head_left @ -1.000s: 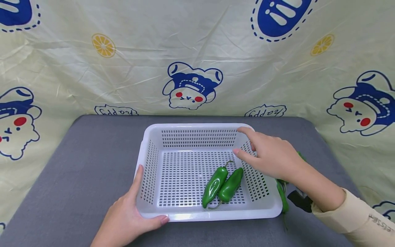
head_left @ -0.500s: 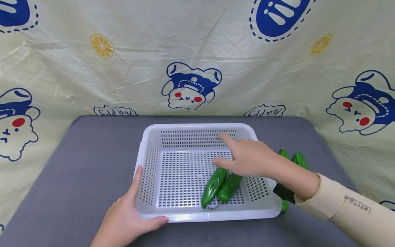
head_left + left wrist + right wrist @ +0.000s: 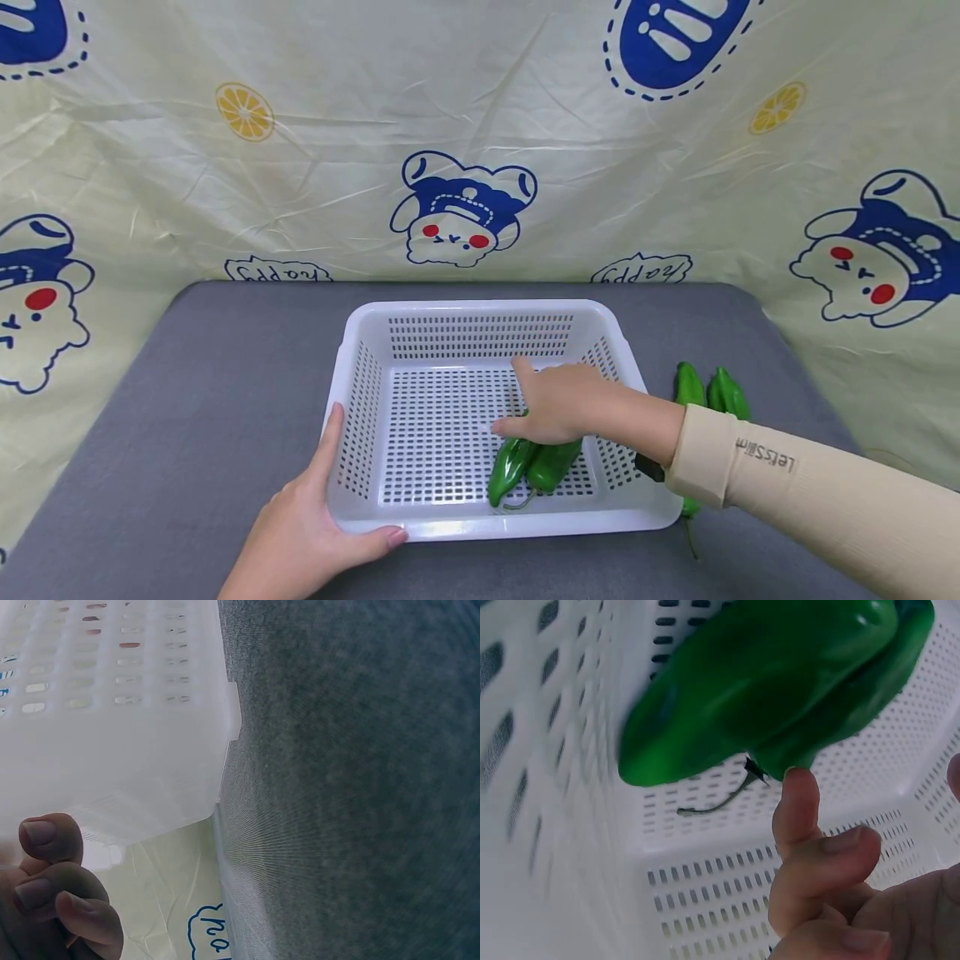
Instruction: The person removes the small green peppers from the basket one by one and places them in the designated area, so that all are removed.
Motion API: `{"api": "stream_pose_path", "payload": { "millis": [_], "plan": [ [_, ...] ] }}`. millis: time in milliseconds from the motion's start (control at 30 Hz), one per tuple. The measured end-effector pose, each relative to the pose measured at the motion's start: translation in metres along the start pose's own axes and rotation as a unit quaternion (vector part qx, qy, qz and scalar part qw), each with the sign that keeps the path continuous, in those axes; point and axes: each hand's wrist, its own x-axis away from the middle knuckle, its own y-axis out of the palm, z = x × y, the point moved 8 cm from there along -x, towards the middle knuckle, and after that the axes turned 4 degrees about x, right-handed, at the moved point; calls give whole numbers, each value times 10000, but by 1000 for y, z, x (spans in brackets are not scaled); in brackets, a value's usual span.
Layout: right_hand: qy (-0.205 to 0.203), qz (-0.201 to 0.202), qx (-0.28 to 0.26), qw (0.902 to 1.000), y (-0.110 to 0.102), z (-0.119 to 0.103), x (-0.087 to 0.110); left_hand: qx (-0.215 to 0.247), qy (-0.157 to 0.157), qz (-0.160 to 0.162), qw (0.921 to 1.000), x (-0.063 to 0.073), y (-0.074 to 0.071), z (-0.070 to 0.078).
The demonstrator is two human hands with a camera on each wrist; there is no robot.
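Observation:
A white perforated plastic basket (image 3: 480,529) sits on the grey table in the head view, two green peppers lying side by side in its right half: one on the left (image 3: 508,475), one on the right (image 3: 553,468). My left hand (image 3: 296,521) holds the near left corner, thumb on the front rim. In the left wrist view its bent fingers (image 3: 56,840) are at the basket's outer wall. Over the peppers' far ends reaches my right hand (image 3: 558,404), thumb and index finger spread. The right wrist view shows a fingertip (image 3: 800,784) right at the stem end of one pepper (image 3: 765,690).
More green peppers lie on the table right of the basket, such as one farther back (image 3: 688,385) and one beside it (image 3: 727,392); the right sleeve (image 3: 780,475) partly covers that group. A printed pale curtain (image 3: 330,183) hangs behind the grey table (image 3: 225,400).
My right hand has moved left and down from the basket's right rim to just over the peppers inside. My left hand stays at the corner.

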Motion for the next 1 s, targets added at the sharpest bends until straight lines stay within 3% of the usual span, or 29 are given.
{"api": "stream_pose_path", "payload": {
  "millis": [367, 733, 1000],
  "plan": [
    [125, -168, 182, 9996, 14, -7, -13, 125, -32, -98, 9999, -1, 1, -1],
    [258, -259, 590, 9976, 30, -13, -11, 93, 3, -46, 9999, -1, 0, -2],
    [135, -114, 233, 9996, 32, -14, -17, 74, 78, 23, 9999, 0, -1, 0]
  ]
}}
